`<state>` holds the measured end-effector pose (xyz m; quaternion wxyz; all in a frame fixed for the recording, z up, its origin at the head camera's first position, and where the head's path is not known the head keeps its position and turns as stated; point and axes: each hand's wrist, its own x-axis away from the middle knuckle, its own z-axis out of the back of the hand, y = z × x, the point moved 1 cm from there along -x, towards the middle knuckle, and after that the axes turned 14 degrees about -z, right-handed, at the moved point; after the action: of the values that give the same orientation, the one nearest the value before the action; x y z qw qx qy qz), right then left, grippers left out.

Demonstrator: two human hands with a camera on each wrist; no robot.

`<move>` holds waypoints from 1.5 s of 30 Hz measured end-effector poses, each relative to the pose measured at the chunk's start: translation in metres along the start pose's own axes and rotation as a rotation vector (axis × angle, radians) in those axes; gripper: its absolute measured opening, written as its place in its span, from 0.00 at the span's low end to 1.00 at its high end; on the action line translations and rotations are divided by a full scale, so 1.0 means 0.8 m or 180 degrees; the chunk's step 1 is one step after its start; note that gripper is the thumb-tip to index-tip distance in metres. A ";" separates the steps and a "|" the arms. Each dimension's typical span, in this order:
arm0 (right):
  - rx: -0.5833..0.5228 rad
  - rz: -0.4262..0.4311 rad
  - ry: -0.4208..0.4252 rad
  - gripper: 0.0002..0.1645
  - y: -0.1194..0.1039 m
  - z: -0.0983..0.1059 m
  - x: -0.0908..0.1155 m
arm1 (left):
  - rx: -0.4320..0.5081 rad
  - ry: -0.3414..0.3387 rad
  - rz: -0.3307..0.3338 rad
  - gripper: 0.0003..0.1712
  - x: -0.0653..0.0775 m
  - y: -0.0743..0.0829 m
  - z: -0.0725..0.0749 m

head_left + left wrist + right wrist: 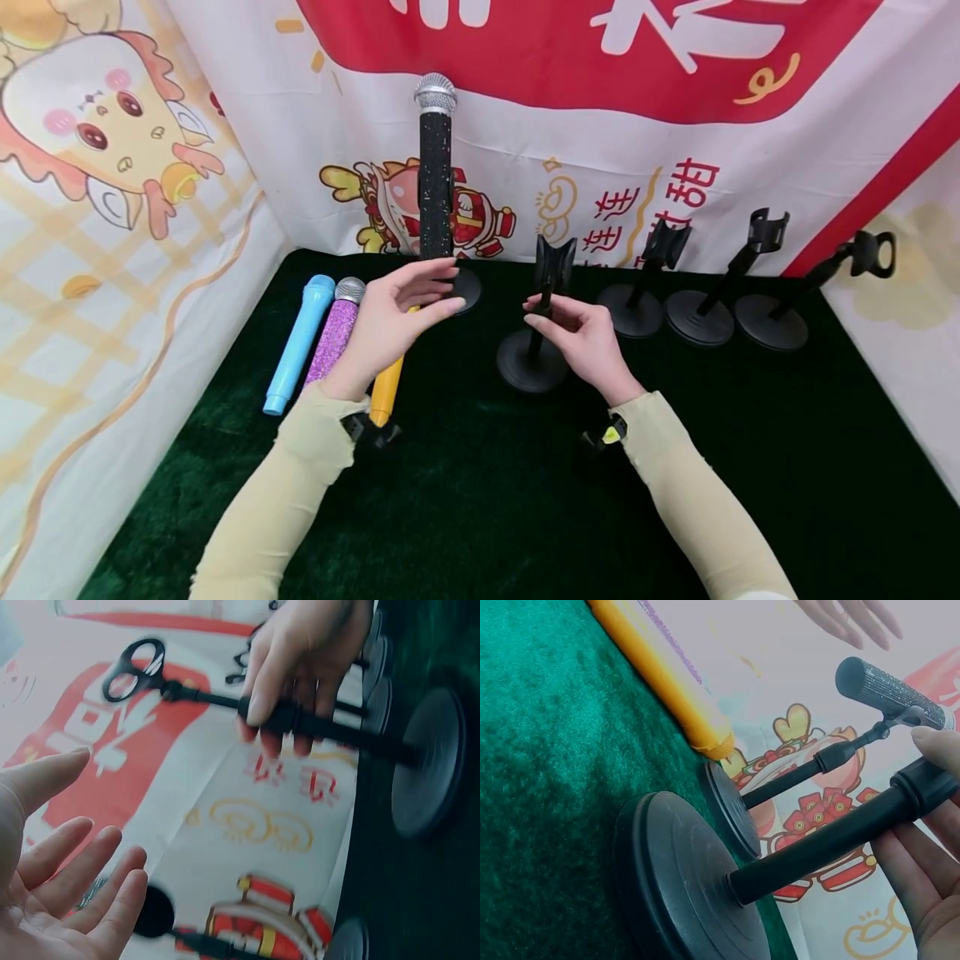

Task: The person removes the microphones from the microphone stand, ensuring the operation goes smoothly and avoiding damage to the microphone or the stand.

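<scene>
A printed cloth backdrop (262, 100), white with red lettering and cartoon figures, rises behind and beside the bench (480, 517), which is covered in dark green velvety cloth. Two cream sleeves (255, 508) reach in from the near edge.

Next in size come the black stands. The held stand (532, 362) is near the middle of the bench, roughly upright, its cradle on top bare; whether its round base touches the cloth, I cannot tell. Three more stands (699, 318) are grouped to its right, their cradles tilted. A fifth stand (468, 292), farther back and left, carries the speckled black microphone (435, 187), silver head up.

Three microphones lie on the cloth at the left: a blue microphone (300, 342) outermost, a glittery purple microphone (332, 342) beside it, and a yellow microphone (387, 392) nearest the middle (the left hand and wrist hide parts of the last two from above).

The right hand (588, 342) pinches the held stand's stem below the cradle, thumb and fingers clamped on it. The left hand (393, 312) hovers near the black microphone, thumb and fingers apart, holding nothing.

Smallest are the dark wrist straps (360, 427), one at each cuff.
</scene>
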<state>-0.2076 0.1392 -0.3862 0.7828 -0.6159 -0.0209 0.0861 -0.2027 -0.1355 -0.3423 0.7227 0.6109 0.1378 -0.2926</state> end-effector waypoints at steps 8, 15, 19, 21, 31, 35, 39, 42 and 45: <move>0.0047 0.0007 0.0038 0.15 0.000 -0.002 0.001 | 0.0319 -0.0221 -0.0188 0.29 -0.025 -0.008 -0.049; 0.0183 0.0055 0.0159 0.17 -0.002 0.000 0.003 | 0.0554 -0.0341 -0.0258 0.31 -0.049 -0.012 -0.087; 0.0219 0.0078 0.0186 0.15 -0.002 0.000 0.004 | 0.0542 -0.0281 -0.0218 0.29 -0.059 -0.015 -0.100; 0.0239 0.0114 0.0204 0.13 -0.002 -0.001 0.005 | 0.0531 -0.0242 -0.0236 0.27 -0.062 -0.017 -0.105; 0.0290 0.0169 0.0254 0.11 -0.001 -0.002 0.004 | 0.0205 -0.0104 -0.0206 0.18 -0.069 -0.025 -0.115; 0.0238 0.0097 0.0231 0.13 0.000 -0.002 0.003 | 0.0116 -0.0049 -0.0262 0.14 -0.072 -0.029 -0.119; 0.0214 0.0066 0.0233 0.14 0.000 -0.001 0.004 | 0.0072 -0.0051 -0.0494 0.10 -0.075 -0.035 -0.120; 0.0173 -0.0008 0.0184 0.15 0.002 0.000 0.003 | 0.0087 -0.0072 -0.0598 0.09 -0.077 -0.038 -0.119; 0.0098 -0.0147 0.0071 0.17 0.005 0.003 0.001 | 0.0079 -0.0095 -0.0662 0.08 -0.079 -0.039 -0.118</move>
<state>-0.2072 0.1426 -0.3893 0.7942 -0.6041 -0.0251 0.0615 -0.2557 -0.0312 -0.3525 0.6828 0.5977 0.1861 -0.3767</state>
